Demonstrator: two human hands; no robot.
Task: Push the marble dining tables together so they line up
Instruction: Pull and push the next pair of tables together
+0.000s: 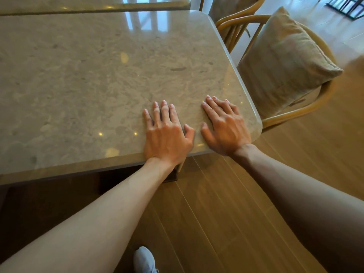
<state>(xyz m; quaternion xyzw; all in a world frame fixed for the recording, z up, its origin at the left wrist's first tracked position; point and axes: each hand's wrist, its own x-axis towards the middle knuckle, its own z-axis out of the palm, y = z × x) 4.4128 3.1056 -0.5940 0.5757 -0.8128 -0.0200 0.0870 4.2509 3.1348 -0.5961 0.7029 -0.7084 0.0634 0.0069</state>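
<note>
Left hand (167, 140) and right hand (226, 129) lying flat, fingers spread, gripping nothing, pressing near table (98, 75) corner, glossy beige marble, second table (88, 4) abutting beyond.

It was a dining room, in a home or perhaps a restaurant. A polished marble table (110, 75) filled most of the view, and a second table (94, 4) of the same stone stood just beyond it at twelve o'clock, a thin seam between them. At two o'clock, bentwood armchairs (295, 113) were drawn up beside the table edge, the nearer one carrying a tan cushion (283, 64). Warm wood-plank flooring (226, 213) ran underneath, and window light reflected off the glossy stone toward twelve o'clock.
</note>
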